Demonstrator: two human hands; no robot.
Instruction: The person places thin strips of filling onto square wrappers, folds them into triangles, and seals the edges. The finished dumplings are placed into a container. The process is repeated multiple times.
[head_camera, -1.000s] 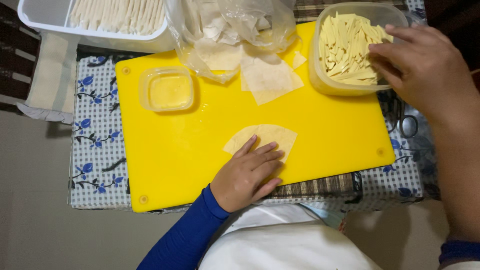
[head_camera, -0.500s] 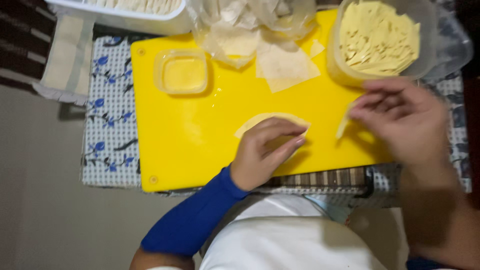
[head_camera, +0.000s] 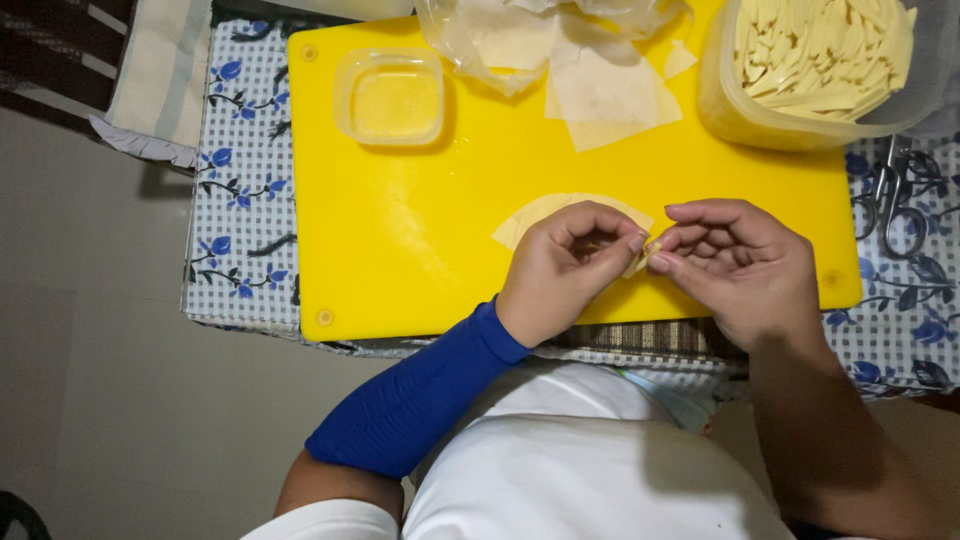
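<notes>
A thin pale wrapper sheet (head_camera: 532, 216) lies on the yellow cutting board (head_camera: 420, 230). My left hand (head_camera: 565, 268), in a blue sleeve, rests on the wrapper's right part with its fingers curled over it. My right hand (head_camera: 740, 262) meets it fingertip to fingertip and pinches a pale yellow strip (head_camera: 638, 262) at the wrapper's right edge. A clear tub of the same pale strips (head_camera: 815, 60) stands at the board's far right corner.
A small square clear dish of liquid (head_camera: 390, 95) sits at the board's far left. A plastic bag with more wrapper sheets (head_camera: 600, 85) lies at the back centre. Scissors (head_camera: 893, 195) rest on the blue-flowered checked cloth (head_camera: 245, 190) to the right of the board.
My right hand has come down from the tub of strips to the wrapper, bringing a strip with it. My left hand stayed on the wrapper and curled its fingers.
</notes>
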